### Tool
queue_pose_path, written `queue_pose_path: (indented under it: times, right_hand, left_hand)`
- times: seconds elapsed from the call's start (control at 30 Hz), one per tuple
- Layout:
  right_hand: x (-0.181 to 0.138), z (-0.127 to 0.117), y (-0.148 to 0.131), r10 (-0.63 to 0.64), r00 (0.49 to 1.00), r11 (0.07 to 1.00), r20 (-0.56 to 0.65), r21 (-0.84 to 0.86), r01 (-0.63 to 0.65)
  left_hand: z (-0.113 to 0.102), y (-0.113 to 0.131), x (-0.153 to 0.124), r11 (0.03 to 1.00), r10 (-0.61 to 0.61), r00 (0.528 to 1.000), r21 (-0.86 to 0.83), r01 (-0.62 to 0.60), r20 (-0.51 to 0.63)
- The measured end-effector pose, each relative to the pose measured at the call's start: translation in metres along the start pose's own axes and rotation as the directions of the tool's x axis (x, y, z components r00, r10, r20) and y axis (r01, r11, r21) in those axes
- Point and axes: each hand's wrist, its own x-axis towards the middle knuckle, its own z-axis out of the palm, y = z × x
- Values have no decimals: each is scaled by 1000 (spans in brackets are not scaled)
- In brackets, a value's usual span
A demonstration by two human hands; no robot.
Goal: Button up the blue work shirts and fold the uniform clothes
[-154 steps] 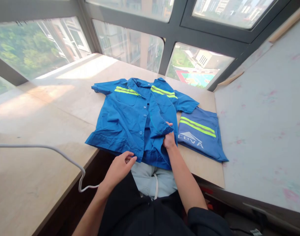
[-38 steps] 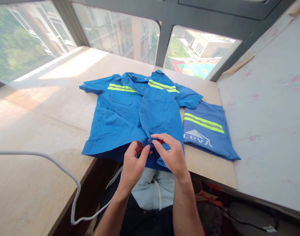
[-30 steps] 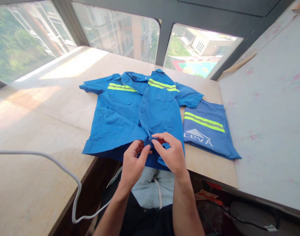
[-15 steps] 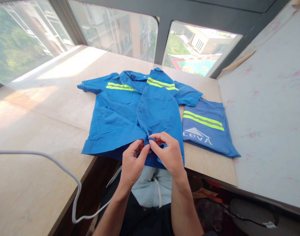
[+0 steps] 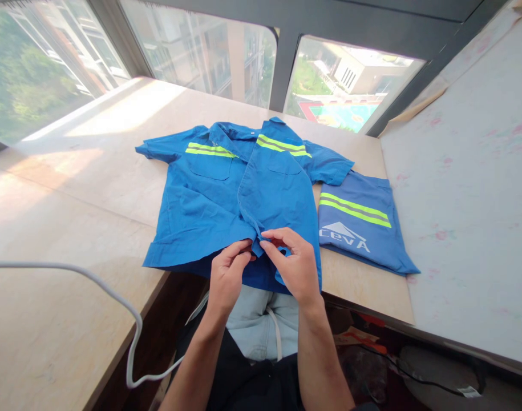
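Note:
A blue short-sleeved work shirt (image 5: 201, 200) with yellow-green and grey reflective bands lies front up, its collar toward the window and its hem over the table's near edge. At the bottom of the front opening, my left hand (image 5: 230, 274) pinches the hem edge of the left-lying panel. Just beside it, my right hand (image 5: 292, 262) grips the lower corner of the other panel between thumb and fingers. The fingertips are close together, and any button there is hidden. A folded blue garment (image 5: 359, 217) with a reflective band and white lettering lies right of the shirt, partly under its sleeve.
The pale table (image 5: 72, 228) runs along the windows (image 5: 201, 51). A white cable (image 5: 110, 291) hangs across its left front edge. On the right is a flower-patterned white surface (image 5: 470, 200). Beneath the table lie a black cord (image 5: 415, 377) and other items.
My left hand has shifted slightly left and down, its thumb drawing away from the right thumb. The right hand keeps its grip with little movement. The shirt lies almost as before.

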Motion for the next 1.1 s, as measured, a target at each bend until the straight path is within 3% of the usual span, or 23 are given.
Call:
queue_pose_path:
  times: [0.43,0.7,0.9,1.1]
  right_hand:
    - [0,-7,3,-154,974,987,164,-28,160]
    - [0,-8,13,-91,993,995,76,-34,93]
    - [0,-8,16,-15,999,999,50,43,13]
    - [1,-8,19,24,999,997,44,69,-27]
  left_hand:
    - [8,7,5,997,69,997,21,-68,-39]
    - [14,11,7,998,63,997,4,-63,-37]
    - [12,9,7,990,-9,999,-141,13,33]
    - [8,8,8,984,-9,995,-174,26,98]
